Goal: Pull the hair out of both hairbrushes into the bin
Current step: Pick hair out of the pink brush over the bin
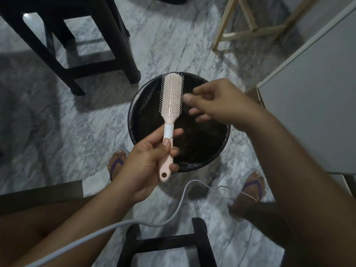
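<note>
The left hand grips the pink hairbrush by its handle, above the bin. At 3 o'clock of the bristles, the right hand is half bent and blurred; I cannot tell if it pinches hair. This brush looks nearly clean. No second brush is in view.

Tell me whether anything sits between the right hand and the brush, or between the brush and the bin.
Nothing visible does. The left hand holds the hairbrush by its handle over the open bin. The right hand, blurred, hangs close beside the brush head with nothing between them.
</note>
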Demonstrator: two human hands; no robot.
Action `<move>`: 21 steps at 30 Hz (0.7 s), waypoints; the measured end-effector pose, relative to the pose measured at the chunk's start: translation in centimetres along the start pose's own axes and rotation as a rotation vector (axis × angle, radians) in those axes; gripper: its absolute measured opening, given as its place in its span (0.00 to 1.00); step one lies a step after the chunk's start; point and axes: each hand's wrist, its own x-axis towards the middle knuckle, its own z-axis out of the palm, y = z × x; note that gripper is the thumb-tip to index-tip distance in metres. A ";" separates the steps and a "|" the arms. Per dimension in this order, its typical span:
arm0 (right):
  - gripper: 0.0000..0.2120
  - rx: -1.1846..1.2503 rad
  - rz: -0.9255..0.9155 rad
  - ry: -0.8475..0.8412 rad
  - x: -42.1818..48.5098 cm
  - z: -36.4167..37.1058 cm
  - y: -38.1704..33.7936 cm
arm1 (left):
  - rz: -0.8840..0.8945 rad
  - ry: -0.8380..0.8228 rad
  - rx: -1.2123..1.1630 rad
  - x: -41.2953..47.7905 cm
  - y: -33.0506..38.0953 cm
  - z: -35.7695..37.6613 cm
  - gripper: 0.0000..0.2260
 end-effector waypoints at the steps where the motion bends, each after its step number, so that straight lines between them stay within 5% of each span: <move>1: 0.23 -0.020 0.000 -0.060 -0.1 0.4 0.2 | -0.002 -0.013 0.009 0.0 0.0 0.1 0.18; 5: 0.11 -0.076 -0.101 -0.086 -0.3 1.0 -0.1 | 0.013 -0.044 0.085 -0.1 0.0 0.1 0.19; 14: 0.13 -0.336 -0.243 0.165 -0.1 2.3 -0.2 | 0.004 0.007 0.049 0.4 -0.3 -0.2 0.18; 21: 0.06 0.140 -0.408 0.186 -0.8 -0.4 -3.3 | -0.019 0.039 0.080 0.3 -0.7 -0.5 0.17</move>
